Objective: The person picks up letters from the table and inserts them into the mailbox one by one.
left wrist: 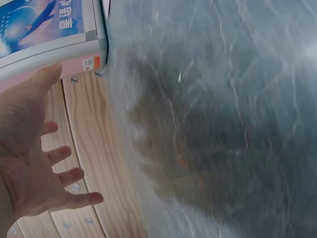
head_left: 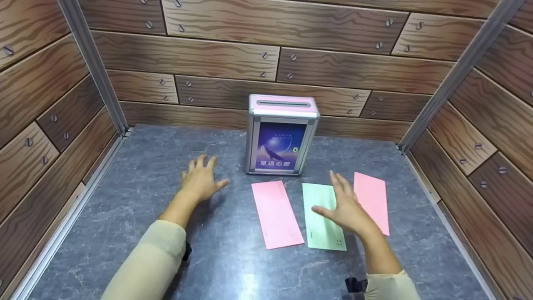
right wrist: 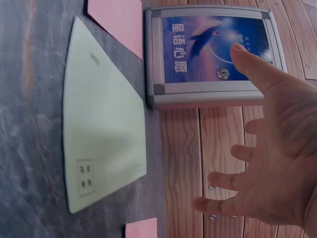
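Note:
A box [head_left: 278,143] with a pink slotted top, silver frame and purple whale picture stands upright near the back wall. Three envelopes lie flat in front of it: a pink envelope [head_left: 277,216], a green envelope [head_left: 318,227] in the middle and another pink envelope [head_left: 377,204] at the right. My right hand [head_left: 347,208] hovers over the green envelope with fingers spread, holding nothing. Left of the box, my left hand [head_left: 200,181] is held above the table, fingers spread and free of any object; its shadow falls below in the left wrist view.
The grey marbled table [head_left: 137,200] is enclosed by wood-patterned walls [head_left: 225,54] at the back and both sides. Metal posts [head_left: 98,71] stand in the corners. A small lock [right wrist: 223,74] sits on the box's front.

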A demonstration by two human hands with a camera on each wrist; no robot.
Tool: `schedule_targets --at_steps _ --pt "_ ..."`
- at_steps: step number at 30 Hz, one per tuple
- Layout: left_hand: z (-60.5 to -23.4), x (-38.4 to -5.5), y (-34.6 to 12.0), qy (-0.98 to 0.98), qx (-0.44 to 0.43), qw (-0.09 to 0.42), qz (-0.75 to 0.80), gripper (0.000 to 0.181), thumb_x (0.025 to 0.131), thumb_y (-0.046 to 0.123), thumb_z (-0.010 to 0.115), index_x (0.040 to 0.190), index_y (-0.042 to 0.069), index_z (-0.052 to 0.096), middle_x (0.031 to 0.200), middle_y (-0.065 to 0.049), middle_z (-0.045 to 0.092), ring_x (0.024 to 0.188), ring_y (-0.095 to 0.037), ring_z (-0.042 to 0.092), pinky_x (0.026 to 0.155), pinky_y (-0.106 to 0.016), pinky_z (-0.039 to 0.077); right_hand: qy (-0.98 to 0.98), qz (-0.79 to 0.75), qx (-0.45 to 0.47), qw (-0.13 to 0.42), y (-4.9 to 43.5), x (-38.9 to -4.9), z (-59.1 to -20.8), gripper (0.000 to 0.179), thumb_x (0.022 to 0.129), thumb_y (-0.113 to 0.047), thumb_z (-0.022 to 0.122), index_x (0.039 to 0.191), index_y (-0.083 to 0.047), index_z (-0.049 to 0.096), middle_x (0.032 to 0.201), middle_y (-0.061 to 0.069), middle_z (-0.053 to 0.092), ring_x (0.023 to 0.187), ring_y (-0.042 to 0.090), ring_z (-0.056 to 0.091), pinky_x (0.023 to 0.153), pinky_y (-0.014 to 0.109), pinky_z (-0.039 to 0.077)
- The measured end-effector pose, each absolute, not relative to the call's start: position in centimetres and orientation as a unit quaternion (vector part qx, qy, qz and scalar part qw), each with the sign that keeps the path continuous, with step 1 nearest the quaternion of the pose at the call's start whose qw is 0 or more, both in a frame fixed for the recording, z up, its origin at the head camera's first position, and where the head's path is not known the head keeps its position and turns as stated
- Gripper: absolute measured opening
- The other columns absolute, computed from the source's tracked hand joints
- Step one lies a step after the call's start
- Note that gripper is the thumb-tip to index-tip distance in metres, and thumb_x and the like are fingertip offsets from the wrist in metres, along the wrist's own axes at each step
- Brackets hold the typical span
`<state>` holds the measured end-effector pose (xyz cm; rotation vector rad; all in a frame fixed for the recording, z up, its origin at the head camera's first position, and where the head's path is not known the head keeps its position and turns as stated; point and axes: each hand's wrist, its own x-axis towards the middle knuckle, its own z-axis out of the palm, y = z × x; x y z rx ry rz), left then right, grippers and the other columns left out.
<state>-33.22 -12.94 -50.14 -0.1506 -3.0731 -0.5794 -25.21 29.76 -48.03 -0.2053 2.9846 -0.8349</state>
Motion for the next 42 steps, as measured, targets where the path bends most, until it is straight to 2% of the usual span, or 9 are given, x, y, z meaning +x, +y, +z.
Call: schedule_targets --at_steps 7,14,25,30,34,37,42 --pt "-51.0 -33.3 -11.6 -0.974 -0.061 -0.007 -0.220 0.091 0.097 0.060 0.073 0.166 0.012 0.039 0.165 -0.026 0.041 0.153 -0.057 0.038 0.118 -0.083 0.036 0.955 -0.281 -0.074 0.050 28.4 -24.5 -49.3 0.122 0.088 -0.056 0.087 0.176 -0.018 0.011 0.177 0.026 0.016 0.154 0.061 0.037 0.118 0.076 0.042" --pt "-51.6 -33.4 -10.2 -0.965 -0.069 -0.021 -0.252 0.087 0.095 0.056 0.078 0.162 0.011 0.045 0.159 -0.028 0.047 0.147 -0.053 0.046 0.116 -0.077 0.043 0.951 -0.293 -0.076 0.068 27.2 -24.2 -50.4 0.120 0.085 -0.048 0.092 0.175 -0.017 0.018 0.174 0.023 0.026 0.152 0.056 0.044 0.114 0.069 0.051" --pt "-52.1 -33.6 -7.5 -0.946 -0.088 -0.056 -0.308 0.077 0.091 0.048 0.085 0.148 0.005 0.056 0.145 -0.025 0.057 0.138 -0.048 0.054 0.118 -0.064 0.047 0.952 -0.278 -0.092 0.087 25.3 -24.0 -51.8 0.105 0.081 -0.042 0.096 0.163 -0.003 0.043 0.161 0.020 0.046 0.148 0.043 0.052 0.120 0.063 0.049" --pt "-52.5 -33.8 -6.5 -0.938 -0.097 -0.077 -0.325 0.076 0.089 0.045 0.088 0.145 0.003 0.057 0.144 -0.024 0.059 0.138 -0.045 0.057 0.119 -0.060 0.049 0.956 -0.259 -0.099 0.099 24.6 -23.9 -52.4 0.097 0.081 -0.041 0.096 0.157 -0.001 0.051 0.152 0.019 0.053 0.139 0.038 0.058 0.116 0.059 0.053" --pt "-52.6 -33.9 -5.6 -0.932 -0.094 -0.095 -0.337 0.076 0.088 0.045 0.089 0.144 0.004 0.057 0.145 -0.021 0.060 0.138 -0.043 0.059 0.119 -0.058 0.049 0.959 -0.242 -0.108 0.096 24.2 -23.9 -52.7 0.090 0.078 -0.042 0.098 0.147 0.000 0.059 0.138 0.016 0.059 0.128 0.033 0.061 0.113 0.057 0.054" --pt "-52.7 -34.1 -5.0 -0.931 -0.091 -0.100 -0.339 0.075 0.087 0.044 0.090 0.143 0.005 0.058 0.144 -0.021 0.061 0.137 -0.042 0.060 0.119 -0.057 0.050 0.962 -0.232 -0.114 0.092 23.8 -23.9 -53.0 0.085 0.075 -0.042 0.100 0.140 0.000 0.064 0.127 0.014 0.060 0.120 0.031 0.061 0.111 0.055 0.054" --pt "-53.1 -34.4 -4.1 -0.933 -0.088 -0.097 -0.336 0.070 0.088 0.041 0.089 0.136 0.001 0.058 0.134 -0.022 0.064 0.130 -0.040 0.062 0.116 -0.054 0.051 0.964 -0.223 -0.111 0.093 23.1 -23.8 -53.2 0.086 0.072 -0.044 0.101 0.137 -0.001 0.066 0.121 0.013 0.059 0.114 0.029 0.058 0.109 0.055 0.054"
